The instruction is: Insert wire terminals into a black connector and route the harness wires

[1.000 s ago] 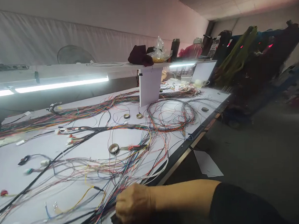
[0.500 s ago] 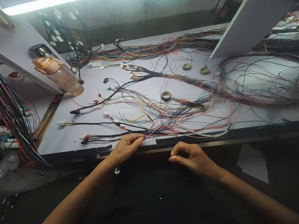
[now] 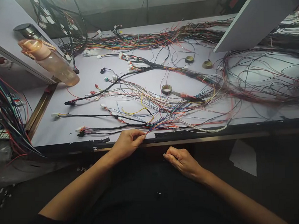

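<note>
At the near edge of the worktop (image 3: 74,127), seen from the head camera, the person's left hand (image 3: 127,143) has its fingers pressed together, pinching a thin bunch of coloured wires (image 3: 162,123) where they reach the dark front rim. That bunch fans out to the right and away from the hand into a loose tangle of red, blue, yellow and white strands lying flat on the pale surface. The right hand (image 3: 182,160) hangs below the worktop's edge, just in front of the body, loosely curled with thumb and forefinger together; whether it holds anything small I cannot tell. The two hands are near each other but apart. Just left of the left hand, a black-sleeved branch (image 3: 103,128) runs along the front edge to a white connector (image 3: 80,129). Further back, a roll of tape (image 3: 166,89) lies among the wires, and two smaller rolls (image 3: 189,59) sit near the foot of a tilted white panel (image 3: 254,20). A thick multicoloured harness (image 3: 149,38) stretches along the far side of the worktop. On the left, a peach-coloured bottle (image 3: 47,58) rests on a slanted shelf, and a hanging sheaf of dark cables (image 3: 7,113) drops beside the worktop's left end.
</note>
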Motion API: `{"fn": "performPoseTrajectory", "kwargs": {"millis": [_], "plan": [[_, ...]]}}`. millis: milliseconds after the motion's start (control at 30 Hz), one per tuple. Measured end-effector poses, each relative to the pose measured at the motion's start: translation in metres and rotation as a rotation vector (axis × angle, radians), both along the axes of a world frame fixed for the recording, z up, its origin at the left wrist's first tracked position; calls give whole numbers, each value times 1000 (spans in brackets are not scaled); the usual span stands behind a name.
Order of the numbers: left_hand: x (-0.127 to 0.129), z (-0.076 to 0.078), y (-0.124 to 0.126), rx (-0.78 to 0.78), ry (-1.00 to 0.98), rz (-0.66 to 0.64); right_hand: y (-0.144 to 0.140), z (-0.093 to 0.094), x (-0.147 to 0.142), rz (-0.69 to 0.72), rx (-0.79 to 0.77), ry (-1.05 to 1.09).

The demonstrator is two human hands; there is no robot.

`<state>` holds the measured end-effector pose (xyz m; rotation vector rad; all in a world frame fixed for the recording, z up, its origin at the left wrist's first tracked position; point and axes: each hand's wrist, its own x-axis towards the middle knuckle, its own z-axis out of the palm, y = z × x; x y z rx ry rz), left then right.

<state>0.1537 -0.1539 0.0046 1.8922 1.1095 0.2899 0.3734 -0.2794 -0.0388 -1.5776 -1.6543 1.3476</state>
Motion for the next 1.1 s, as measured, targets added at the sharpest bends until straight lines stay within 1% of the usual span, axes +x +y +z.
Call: {"fn": "performPoseTrajectory", "kwargs": {"millis": [33,100,233,300,333,400,567,633,700,767,833,900,1000,1100], "plan": [[0,0,-1,81,10,-13,-2,-6,0,4,32,-40],[0,3,-5,265,46,-44,-4,-17,2,0,49,-82],[-1,17,-11,597,207,-108,-4,-27,5,-42,-14,-105],[-5,20,-13,691,253,-136,-4,-29,8,-45,-75,-105],[-8,20,-12,711,251,-151,-4,-31,9,-40,-109,-102],[-18,12,-11,721,222,-174,-6,-35,13,-46,-169,-89],[-45,-20,-4,812,134,-245,-17,-52,21,-165,-340,11],[-49,-27,-2,821,92,-256,-19,-57,23,-195,-388,42],[-50,-29,0,795,64,-259,-21,-59,25,-212,-415,54],[-47,-27,0,759,57,-246,-21,-59,27,-220,-432,66],[-40,-23,-1,729,70,-211,-21,-58,28,-220,-439,71],[-32,-19,-3,726,96,-147,-22,-57,30,-195,-430,44],[-19,-18,-7,738,135,-68,-25,-58,37,-115,-378,-95],[-13,-21,-10,754,148,-61,-31,-69,56,-77,-381,-295]]}}
